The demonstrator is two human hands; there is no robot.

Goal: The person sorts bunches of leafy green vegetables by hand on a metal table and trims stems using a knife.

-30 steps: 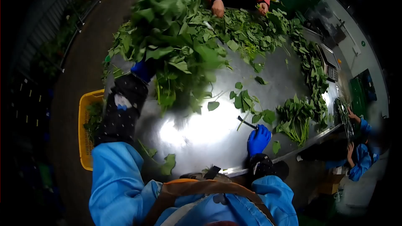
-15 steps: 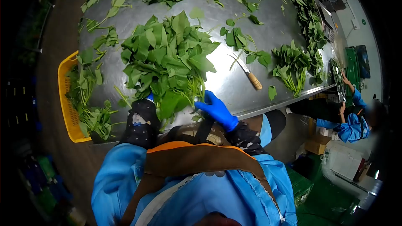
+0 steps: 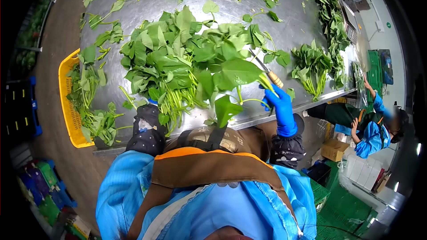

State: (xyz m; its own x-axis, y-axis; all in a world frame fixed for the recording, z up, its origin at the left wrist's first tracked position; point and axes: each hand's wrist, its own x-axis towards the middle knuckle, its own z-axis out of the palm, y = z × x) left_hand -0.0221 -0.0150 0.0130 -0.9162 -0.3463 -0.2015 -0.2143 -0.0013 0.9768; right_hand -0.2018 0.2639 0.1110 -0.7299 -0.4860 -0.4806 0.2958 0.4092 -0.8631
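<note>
Clearly, the right hand's [image 3: 280, 101] grip was clamped on a leafy sprig [image 3: 240, 72], at three o'clock from the big bunch [image 3: 167, 60] over the tabletop [image 3: 296, 20]. The left hand [image 3: 152, 102], at the bunch's six o'clock, was mostly hidden; its grip I couldn't tell.

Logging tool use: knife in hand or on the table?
On the table: the knife lies there, outside the right hand, which grips leafy stems instead.
</note>
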